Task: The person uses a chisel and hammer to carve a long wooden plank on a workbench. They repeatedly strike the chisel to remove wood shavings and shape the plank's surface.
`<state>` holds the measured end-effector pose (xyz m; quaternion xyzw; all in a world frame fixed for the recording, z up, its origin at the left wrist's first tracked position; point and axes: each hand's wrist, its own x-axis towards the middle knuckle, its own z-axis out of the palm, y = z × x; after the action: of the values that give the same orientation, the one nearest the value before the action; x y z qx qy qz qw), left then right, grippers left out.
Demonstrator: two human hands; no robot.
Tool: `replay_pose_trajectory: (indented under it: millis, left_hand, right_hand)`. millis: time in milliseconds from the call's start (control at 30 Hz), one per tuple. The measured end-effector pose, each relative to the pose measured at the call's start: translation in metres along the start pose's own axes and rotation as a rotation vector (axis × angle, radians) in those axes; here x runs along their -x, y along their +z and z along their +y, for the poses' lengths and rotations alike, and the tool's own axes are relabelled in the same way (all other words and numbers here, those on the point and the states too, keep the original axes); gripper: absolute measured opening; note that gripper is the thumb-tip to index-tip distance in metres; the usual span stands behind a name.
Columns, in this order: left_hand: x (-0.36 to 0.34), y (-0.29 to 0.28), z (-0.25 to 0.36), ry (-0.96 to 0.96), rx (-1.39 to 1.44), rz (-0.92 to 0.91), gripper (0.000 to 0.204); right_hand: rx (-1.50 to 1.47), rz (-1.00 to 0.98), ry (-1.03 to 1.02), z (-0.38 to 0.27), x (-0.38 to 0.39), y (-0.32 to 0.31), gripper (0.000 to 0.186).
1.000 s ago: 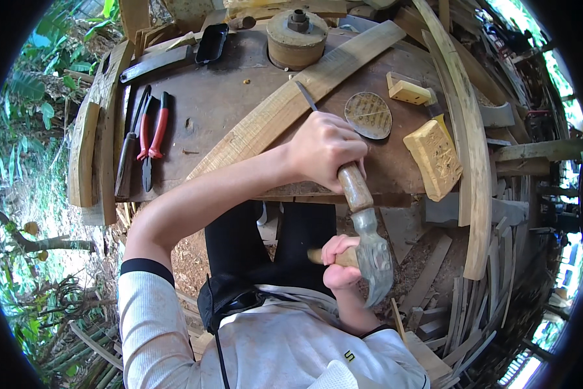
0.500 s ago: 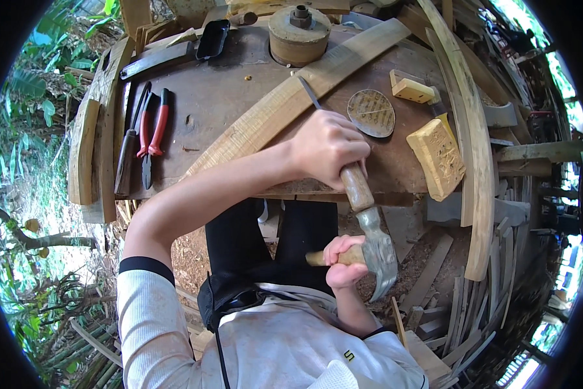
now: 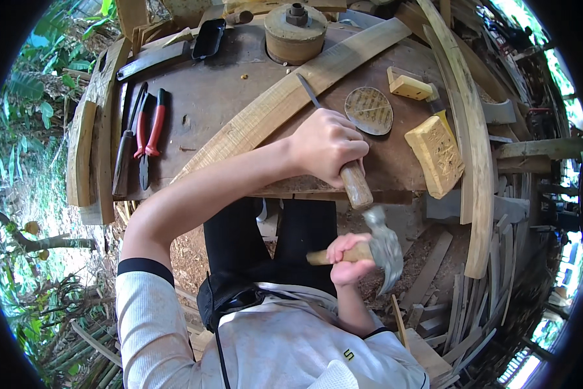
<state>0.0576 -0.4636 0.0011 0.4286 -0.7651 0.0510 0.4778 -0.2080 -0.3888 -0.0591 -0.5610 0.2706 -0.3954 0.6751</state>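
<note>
My left hand (image 3: 327, 144) is closed around a wooden-handled chisel-like tool (image 3: 356, 185); its narrow metal blade points up-left over a long pale plank (image 3: 242, 126) lying diagonally across the bench. Below it, my right hand (image 3: 351, 259) grips the short wooden handle of a claw hammer (image 3: 385, 253). The hammer's blurred face is at the butt of the tool's handle; whether they touch I cannot tell. Right of my left hand lie a round metal-rimmed disc (image 3: 368, 110) and a yellowish carved wood block (image 3: 434, 155).
Red-handled pliers (image 3: 153, 134) and a long tool (image 3: 122, 162) lie on the bench (image 3: 200, 97) at left. A black tray (image 3: 208, 39), a round wooden block with a nut (image 3: 294, 42) and a small wooden piece (image 3: 410, 87) sit farther back. Long boards (image 3: 474, 214) line the right side.
The hammer and my right hand have shifted upward and slightly right, the head now blurred. My left hand with the tool has moved only slightly.
</note>
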Motion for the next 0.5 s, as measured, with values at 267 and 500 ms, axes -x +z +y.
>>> replay_pose_trajectory:
  millis: [267,500]
  left_hand:
    - [-0.003,0.0,-0.003,0.024,-0.023,-0.008,0.029]
    - [-0.003,-0.002,-0.002,-0.013,-0.041,-0.051,0.03]
  right_hand:
    - [-0.067,0.085,-0.086,0.006,0.004,0.001,0.077]
    - [-0.187,0.053,0.001,-0.001,0.01,0.007,0.078]
